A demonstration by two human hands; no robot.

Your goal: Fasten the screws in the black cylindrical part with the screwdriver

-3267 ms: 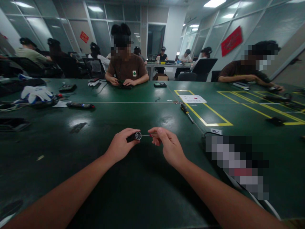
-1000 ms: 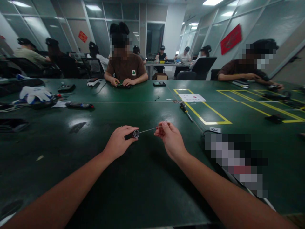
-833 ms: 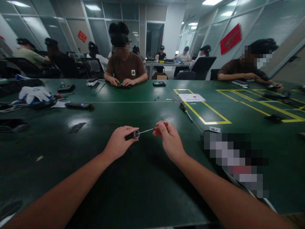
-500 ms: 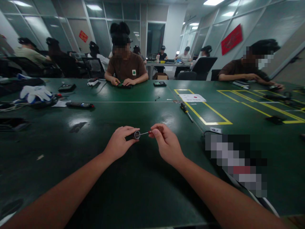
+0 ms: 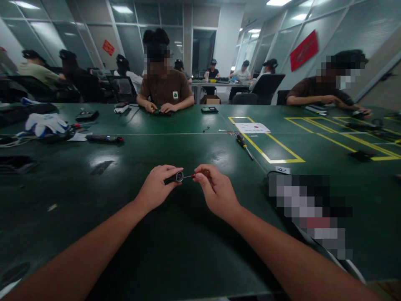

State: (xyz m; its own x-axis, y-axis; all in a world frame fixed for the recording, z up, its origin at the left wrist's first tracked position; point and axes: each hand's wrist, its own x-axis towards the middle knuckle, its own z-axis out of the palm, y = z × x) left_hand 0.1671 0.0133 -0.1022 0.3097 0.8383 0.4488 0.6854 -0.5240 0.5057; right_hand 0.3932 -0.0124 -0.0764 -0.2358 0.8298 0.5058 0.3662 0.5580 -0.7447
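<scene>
My left hand (image 5: 157, 186) is closed around a dark cylinder (image 5: 178, 177) with an open, ringed end that faces right; fingers cover most of its body. Pinched between the thumb and fingers of my right hand (image 5: 216, 186) is a small screwdriver (image 5: 194, 176) with a reddish handle and a thin metal shaft. The shaft points left, its tip at the open end of the cylinder. How deep the tip sits inside I cannot tell. Both hands are held over the near middle of the green table (image 5: 175, 255).
A black-and-yellow screwdriver (image 5: 241, 141) lies beyond my right hand, near a white sheet (image 5: 252, 128) and yellow tape lines. To the left are white gloves (image 5: 46, 124) and a black tool (image 5: 104, 138). A blurred-out object (image 5: 310, 213) lies right. A co-worker (image 5: 166, 88) sits opposite.
My right hand has shifted slightly left with the small screwdriver, so less of its shaft shows outside the cylinder. The left hand stays nearly in place.
</scene>
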